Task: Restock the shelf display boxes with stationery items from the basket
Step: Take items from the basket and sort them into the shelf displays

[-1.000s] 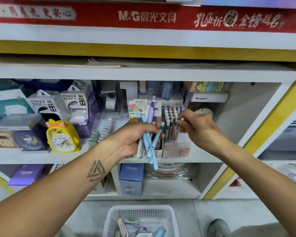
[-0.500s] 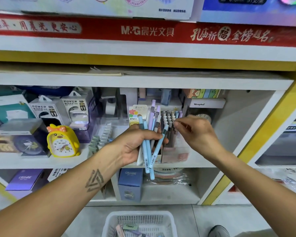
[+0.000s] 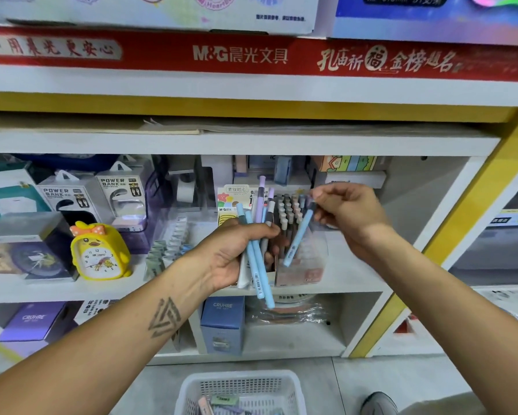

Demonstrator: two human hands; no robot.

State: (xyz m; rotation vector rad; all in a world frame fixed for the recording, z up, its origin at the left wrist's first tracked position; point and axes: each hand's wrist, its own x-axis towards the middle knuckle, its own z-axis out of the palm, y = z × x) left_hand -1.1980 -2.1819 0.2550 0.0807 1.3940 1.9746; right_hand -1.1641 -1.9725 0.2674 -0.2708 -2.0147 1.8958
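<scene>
two hands | left hand point(image 3: 236, 253) grips pens point(image 3: 259, 265) | right hand point(image 3: 349, 209) pinches blue pen point(image 3: 298, 235) | basket point(image 3: 242, 390) cropped

Head-worn camera looks forward and down, close to the shelf point(image 3: 251, 142).

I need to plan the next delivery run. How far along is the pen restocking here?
Done: the display box on the shelf already stands packed with rows of pens. In hand: the left hand grips a bunch of pens, and the right hand pinches one blue pen above the box. Left: that bunch, plus the stationery lying in the white basket on the floor.
</scene>
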